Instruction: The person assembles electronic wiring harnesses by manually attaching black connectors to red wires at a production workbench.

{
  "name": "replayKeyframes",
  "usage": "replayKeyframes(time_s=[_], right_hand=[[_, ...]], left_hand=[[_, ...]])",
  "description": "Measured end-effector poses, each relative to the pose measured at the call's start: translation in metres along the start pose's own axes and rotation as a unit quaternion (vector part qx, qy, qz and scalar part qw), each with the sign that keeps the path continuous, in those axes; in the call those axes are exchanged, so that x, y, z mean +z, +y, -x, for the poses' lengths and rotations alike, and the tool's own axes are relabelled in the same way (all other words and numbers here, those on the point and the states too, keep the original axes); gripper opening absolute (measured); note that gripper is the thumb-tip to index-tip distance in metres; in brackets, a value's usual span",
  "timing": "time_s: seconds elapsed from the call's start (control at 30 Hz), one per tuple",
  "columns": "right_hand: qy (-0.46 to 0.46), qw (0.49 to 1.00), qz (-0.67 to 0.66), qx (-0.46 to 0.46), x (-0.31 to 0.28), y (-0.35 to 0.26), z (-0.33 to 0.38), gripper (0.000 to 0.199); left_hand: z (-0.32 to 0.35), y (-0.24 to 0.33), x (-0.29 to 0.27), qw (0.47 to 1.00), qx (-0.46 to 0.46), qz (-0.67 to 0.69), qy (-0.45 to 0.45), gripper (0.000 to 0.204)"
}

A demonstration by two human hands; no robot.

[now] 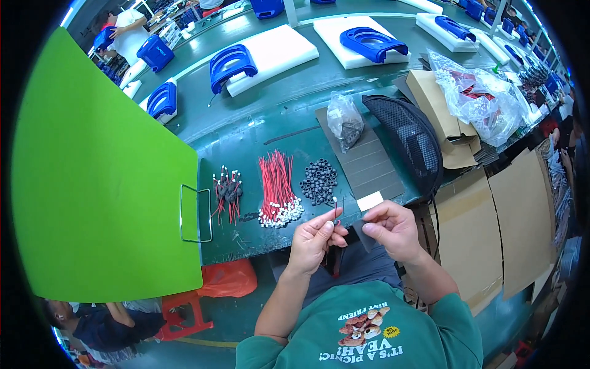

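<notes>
My left hand (312,245) is closed in a pinch on a short wire lead (337,211). A small white connector tops the lead, and a reddish loop shows at my fingertips. Just to the right, my right hand (394,234) is closed with thumb and forefinger together; whether anything tiny is between them I cannot make out. Beyond my hands lies a bundle of red wires (276,178) with white connectors at the near end. Several small black rings (319,181) form a pile beside it. Farther left is a group of wire leads with dark lumps (228,190).
A green panel (110,172) with a metal handle (195,213) rises at left. A grey cardboard strip (369,163) carries a clear bag (345,121); a black mesh case (409,144) lies beside it. Behind, blue plastic housings (373,44) rest on white foam blocks. Cardboard (467,227) stands at right.
</notes>
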State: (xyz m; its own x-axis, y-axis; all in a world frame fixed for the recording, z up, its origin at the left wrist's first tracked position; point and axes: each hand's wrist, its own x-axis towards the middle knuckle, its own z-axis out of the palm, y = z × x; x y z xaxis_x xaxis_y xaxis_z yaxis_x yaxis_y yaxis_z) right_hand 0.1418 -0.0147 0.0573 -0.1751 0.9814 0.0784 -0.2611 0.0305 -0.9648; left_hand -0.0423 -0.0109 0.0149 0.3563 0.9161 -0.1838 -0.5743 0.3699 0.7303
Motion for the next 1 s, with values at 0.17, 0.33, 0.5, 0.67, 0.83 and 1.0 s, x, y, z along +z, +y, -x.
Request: replayKeyframes(time_s=[0.17, 0.33, 0.5, 0.67, 0.83, 1.0], right_hand=[[-0.093, 0.975, 0.195, -0.044, 0.006, -0.008, -0.009, 0.005], [-0.127, 0.943, 0.300, -0.074, 0.010, -0.019, -0.017, 0.006], [-0.105, 0.909, 0.383, -0.128, 0.010, -0.012, -0.018, 0.008], [-0.141, 0.894, 0.392, -0.164, 0.011, -0.009, -0.014, 0.012], [-0.088, 0.893, 0.375, -0.234, 0.015, -0.002, -0.012, 0.023], [-0.067, 0.944, 0.319, -0.050, 0.014, -0.008, -0.006, 0.028]], left_hand=[[0.005, 0.007, 0.005, 0.995, 0.017, -0.102, -0.001, 0.029], [0.012, 0.009, 0.005, 0.993, 0.009, -0.119, -0.019, 0.027], [0.015, 0.011, 0.013, 0.993, 0.020, -0.115, -0.019, 0.027], [0.013, -0.001, -0.003, 0.996, 0.030, -0.082, -0.033, 0.021], [0.019, -0.007, -0.008, 0.997, 0.071, -0.001, 0.011, 0.017], [0.025, -0.006, -0.008, 0.992, 0.080, 0.090, 0.028, 0.016]])
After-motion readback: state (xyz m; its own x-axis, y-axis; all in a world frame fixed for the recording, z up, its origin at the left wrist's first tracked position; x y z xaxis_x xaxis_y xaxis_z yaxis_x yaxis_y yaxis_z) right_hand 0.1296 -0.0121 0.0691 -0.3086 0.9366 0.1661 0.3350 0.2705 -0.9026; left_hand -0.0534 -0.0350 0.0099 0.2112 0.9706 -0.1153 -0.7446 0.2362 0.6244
